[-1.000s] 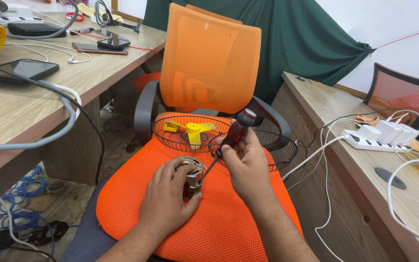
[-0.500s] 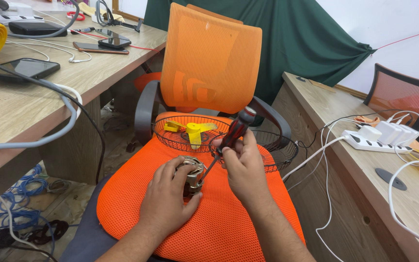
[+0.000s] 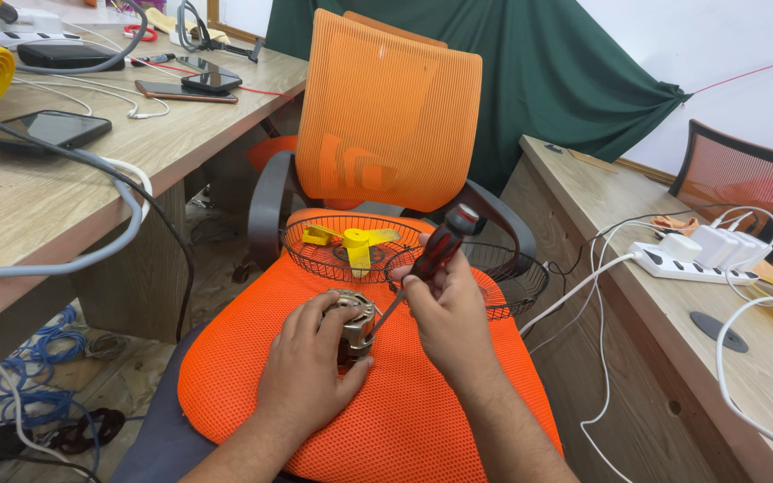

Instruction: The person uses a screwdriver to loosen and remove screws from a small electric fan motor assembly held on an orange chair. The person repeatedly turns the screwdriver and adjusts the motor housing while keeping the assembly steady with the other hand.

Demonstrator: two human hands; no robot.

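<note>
Head view, one entry.

Motor (image 3: 353, 324): small metal fan motor, upright on the near middle of the chair seat (image 3: 422, 429). Held from the left.

Left hand (image 3: 308, 368): curled around the motor's left and near side, fingers closed on the body, thumb up by the top. It pins the motor to the seat.

Right hand (image 3: 445, 313): closed in a fist round the lower handle of the screwdriver (image 3: 422, 266), just right of the motor.

Screwdriver: red-and-black handle slants up to the far right; the thin shaft runs down left to the motor's top edge. The tip appears to sit on a screw there, but it is too small to tell for sure.

Step in hand, as judged: working a screw on the motor housing, motor steadied by one hand and driven by the other.

Next move calls for, as judged: the tip kept seated square in the screw head, steady downward pressure, the left grip firm so the motor does not twist on the soft mesh.

Grille (image 3: 351, 243): wire fan guard half on the far seat, with a yellow blade (image 3: 358, 246) lying in it.

Second grille (image 3: 503, 277): to the right, partly behind the right hand.

Desk (image 3: 38, 206): left, carrying phones and cables.

Power strip (image 3: 700, 259): far right, on the other desk, plugs in.
</note>
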